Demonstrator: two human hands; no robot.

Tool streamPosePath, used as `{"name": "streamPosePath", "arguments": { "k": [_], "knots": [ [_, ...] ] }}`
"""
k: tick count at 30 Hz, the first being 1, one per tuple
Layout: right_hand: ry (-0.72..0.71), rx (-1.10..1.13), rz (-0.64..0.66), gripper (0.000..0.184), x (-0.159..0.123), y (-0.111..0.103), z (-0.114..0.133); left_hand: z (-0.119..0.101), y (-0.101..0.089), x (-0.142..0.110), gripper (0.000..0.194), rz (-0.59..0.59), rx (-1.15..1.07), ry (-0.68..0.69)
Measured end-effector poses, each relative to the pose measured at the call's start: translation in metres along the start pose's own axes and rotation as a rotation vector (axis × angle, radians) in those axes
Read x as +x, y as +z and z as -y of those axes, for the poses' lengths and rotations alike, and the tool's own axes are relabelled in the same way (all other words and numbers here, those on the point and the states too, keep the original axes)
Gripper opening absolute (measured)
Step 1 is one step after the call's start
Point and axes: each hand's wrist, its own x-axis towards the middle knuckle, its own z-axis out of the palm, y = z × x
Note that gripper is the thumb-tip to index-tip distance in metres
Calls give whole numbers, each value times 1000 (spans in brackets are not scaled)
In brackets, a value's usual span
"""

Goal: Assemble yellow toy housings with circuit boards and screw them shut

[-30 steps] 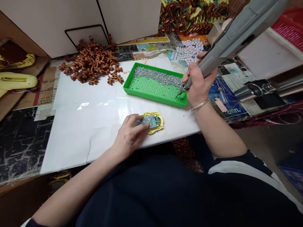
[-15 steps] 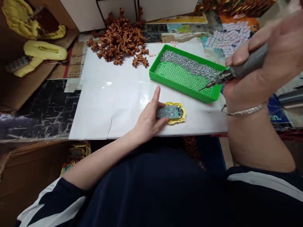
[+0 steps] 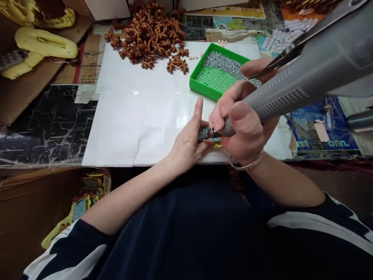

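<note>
My right hand (image 3: 246, 126) is wrapped around a grey electric screwdriver (image 3: 294, 87), which points down and to the left. Its bit reaches the green circuit board (image 3: 202, 133) seated in a yellow plastic shell (image 3: 217, 146). Most of the board and shell is hidden behind my hands. My left hand (image 3: 186, 146) grips the shell's left end between thumb and fingers, with the index finger raised. Behind the screwdriver, a green perforated tray (image 3: 204, 92) contains many small silver screws (image 3: 223, 62); its right part is covered by my right hand.
Brown plastic pieces (image 3: 148, 33) are heaped at the back of the white work surface (image 3: 116, 128). On the left lies a yellow plastic part (image 3: 46, 42) on cardboard. Small pale printed pieces (image 3: 287, 35) are spread at the back right. A metal cylinder (image 3: 361, 120) is at the right edge.
The screwdriver's bit has moved from over the screw tray down and left to the circuit board. My left index finger has lifted off the board. The camera view has shifted.
</note>
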Motion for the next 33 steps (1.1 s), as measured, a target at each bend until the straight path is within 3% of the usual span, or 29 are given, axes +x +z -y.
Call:
{"name": "streamPosePath", "arguments": {
  "k": [7,14,17,20,24,28,33],
  "knots": [
    [-16,25,23,36,0,2,-3,3,-1,-1,88,18,28,39],
    [-12,57,100,37,2,-1,-4,-1,-2,0,64,21,41,-33],
    [58,-55,201,40,2,-2,-6,0,-1,0,57,4,50,-45],
    [185,-145,246,55,2,-3,-10,2,0,-1,54,-12,38,-44],
    [160,-86,196,53,4,-3,-7,2,0,-2,66,7,47,-82],
    [44,44,89,44,12,-1,15,1,-2,-2,87,37,59,-50],
    [-109,-118,-106,29,30,-6,37,5,-11,-6,95,55,100,3]
  ]
}}
